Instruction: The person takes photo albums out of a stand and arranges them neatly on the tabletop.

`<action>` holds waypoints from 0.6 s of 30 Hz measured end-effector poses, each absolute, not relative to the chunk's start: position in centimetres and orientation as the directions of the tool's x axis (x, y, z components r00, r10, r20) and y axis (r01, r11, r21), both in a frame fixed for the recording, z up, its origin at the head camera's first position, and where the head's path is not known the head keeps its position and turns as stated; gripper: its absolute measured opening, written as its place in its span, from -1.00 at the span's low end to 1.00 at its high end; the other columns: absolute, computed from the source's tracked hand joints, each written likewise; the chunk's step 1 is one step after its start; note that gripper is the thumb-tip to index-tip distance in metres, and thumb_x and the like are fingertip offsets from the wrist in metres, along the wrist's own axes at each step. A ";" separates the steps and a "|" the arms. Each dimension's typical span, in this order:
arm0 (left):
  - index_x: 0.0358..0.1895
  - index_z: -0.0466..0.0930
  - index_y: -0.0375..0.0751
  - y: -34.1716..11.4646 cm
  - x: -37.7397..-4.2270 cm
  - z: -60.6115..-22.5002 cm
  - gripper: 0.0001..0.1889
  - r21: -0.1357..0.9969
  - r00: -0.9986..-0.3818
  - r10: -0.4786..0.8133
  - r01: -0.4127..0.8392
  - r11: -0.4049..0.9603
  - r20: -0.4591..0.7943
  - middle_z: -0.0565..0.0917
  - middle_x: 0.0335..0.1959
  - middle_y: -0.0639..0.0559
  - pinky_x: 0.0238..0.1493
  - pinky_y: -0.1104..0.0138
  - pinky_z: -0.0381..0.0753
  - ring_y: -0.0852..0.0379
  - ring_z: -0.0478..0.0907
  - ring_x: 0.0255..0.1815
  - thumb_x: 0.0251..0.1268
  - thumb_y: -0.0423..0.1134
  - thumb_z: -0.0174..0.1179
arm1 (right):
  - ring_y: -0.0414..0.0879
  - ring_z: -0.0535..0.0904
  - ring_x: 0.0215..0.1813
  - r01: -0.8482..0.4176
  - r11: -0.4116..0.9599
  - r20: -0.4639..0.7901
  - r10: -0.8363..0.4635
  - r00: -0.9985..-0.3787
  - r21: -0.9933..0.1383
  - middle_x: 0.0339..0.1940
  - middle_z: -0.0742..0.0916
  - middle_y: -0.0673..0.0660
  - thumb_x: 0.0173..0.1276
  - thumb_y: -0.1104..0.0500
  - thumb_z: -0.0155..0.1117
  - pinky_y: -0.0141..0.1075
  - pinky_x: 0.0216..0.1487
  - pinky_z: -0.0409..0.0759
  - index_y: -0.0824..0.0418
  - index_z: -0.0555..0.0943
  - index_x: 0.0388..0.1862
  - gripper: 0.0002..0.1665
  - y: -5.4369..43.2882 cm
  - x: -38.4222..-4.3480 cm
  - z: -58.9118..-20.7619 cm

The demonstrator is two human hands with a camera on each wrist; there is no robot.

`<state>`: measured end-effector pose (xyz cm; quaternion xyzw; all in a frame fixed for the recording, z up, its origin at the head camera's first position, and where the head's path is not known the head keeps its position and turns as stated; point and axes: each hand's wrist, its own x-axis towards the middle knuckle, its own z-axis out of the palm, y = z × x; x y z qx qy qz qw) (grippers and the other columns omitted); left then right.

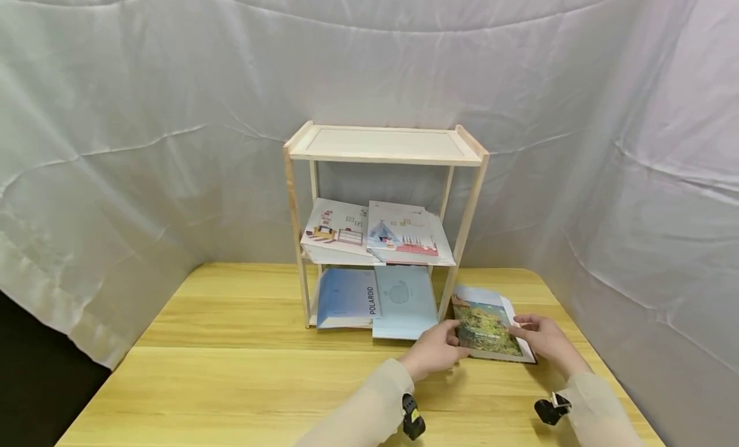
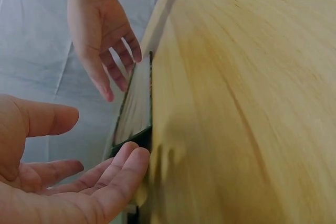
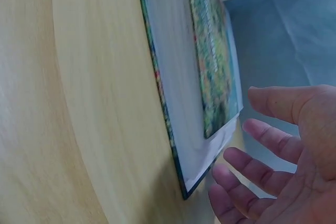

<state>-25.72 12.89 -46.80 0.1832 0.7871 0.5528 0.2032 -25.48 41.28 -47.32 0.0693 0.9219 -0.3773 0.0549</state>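
A thick book [image 1: 487, 328] with a green and yellow landscape cover lies flat on the table, right of a small wooden shelf. At its left front corner is my left hand [image 1: 435, 351], thumb and fingers spread apart. On the opposite side, my right hand [image 1: 548, 341] has its fingers extended along the right edge. The left wrist view shows the book [image 2: 134, 103] edge-on between both hands, with left fingertips close to its corner; contact is unclear. In the right wrist view, pale page edges show below the cover, and the loosely bent fingers [image 3: 262, 171] stand beside the book's corner.
The pale wooden shelf [image 1: 383, 144] stands at the back middle. Its middle tier bears illustrated white books [image 1: 404, 232]; the lower one has a blue POLAROID book [image 1: 346, 296] and a light-blue book [image 1: 407, 306] jutting forward. Grey curtain [image 1: 664, 242] hangs around the wooden table [image 1: 231, 370].
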 end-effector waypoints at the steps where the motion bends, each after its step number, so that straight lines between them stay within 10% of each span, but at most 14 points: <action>1: 0.64 0.34 -0.11 12.7 -25.7 -46.7 -0.29 0.945 -0.851 0.513 0.065 0.320 -0.115 0.67 0.23 -0.18 -0.14 0.24 0.78 0.07 0.70 -0.10 0.48 -0.26 0.37 | 0.56 0.43 0.43 0.163 0.706 -0.151 0.081 -0.985 -0.689 0.45 0.49 0.63 0.72 -0.06 0.14 0.36 0.37 0.55 0.54 0.34 0.53 -0.24 41.2 -25.4 -47.2; 18: 0.61 0.38 0.16 8.2 -24.5 -44.0 -0.30 0.951 -0.820 0.570 0.124 0.282 -0.062 0.68 0.31 -0.05 0.09 0.12 0.82 0.03 0.75 0.02 0.47 -0.21 0.38 | 0.42 0.57 0.37 0.035 0.704 -0.007 0.042 -0.999 -0.709 0.42 0.59 0.51 0.69 -0.07 0.20 0.22 0.26 0.68 0.40 0.38 0.57 -0.27 37.5 -23.1 -44.7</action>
